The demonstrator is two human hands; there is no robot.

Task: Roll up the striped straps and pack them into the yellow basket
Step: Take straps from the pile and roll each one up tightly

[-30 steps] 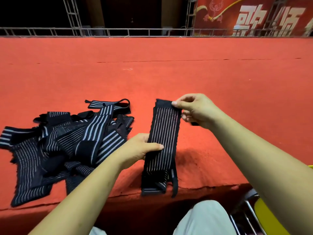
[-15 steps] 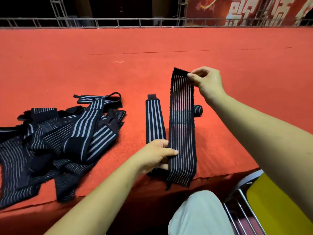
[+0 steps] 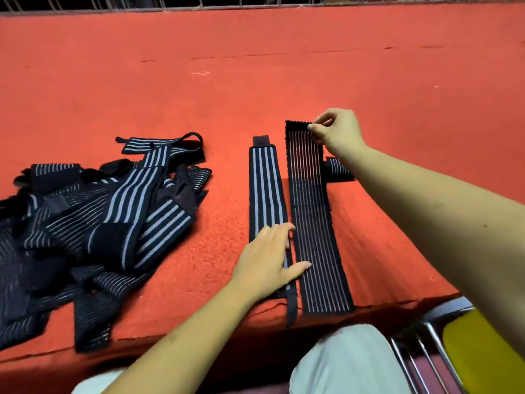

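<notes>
Striped strap, lifted off the table half a second earlier, now lay flat at full length, well right of the pile of straps. The right hand pinched its far corner. The left hand lay open across a narrower strap, its thumb on the wide one. It looked ready for rolling.

Ribbed woven-cloth straps on matt, fuzzy red carpet; shiny metal chair-frame.
</notes>
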